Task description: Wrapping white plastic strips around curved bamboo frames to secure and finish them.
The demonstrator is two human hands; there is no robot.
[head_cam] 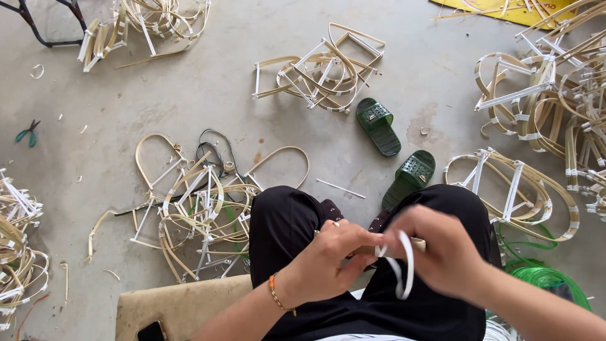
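Low in the frame, over the lap, the left hand (pixel 328 256) is closed around a short bamboo strip (pixel 369 250), pinching its end. The right hand (pixel 442 252) is closed too, gripping a white band (pixel 404 268) that loops down between both hands. Keeping that band taut and flat against the strip looks key. Green slippers (pixel 379 126) lie on the floor (pixel 208 95) above.

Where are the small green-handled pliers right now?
In the head view, the pliers lie on the concrete floor at the far left, apart from both hands, above the left-edge pile of bamboo frames.
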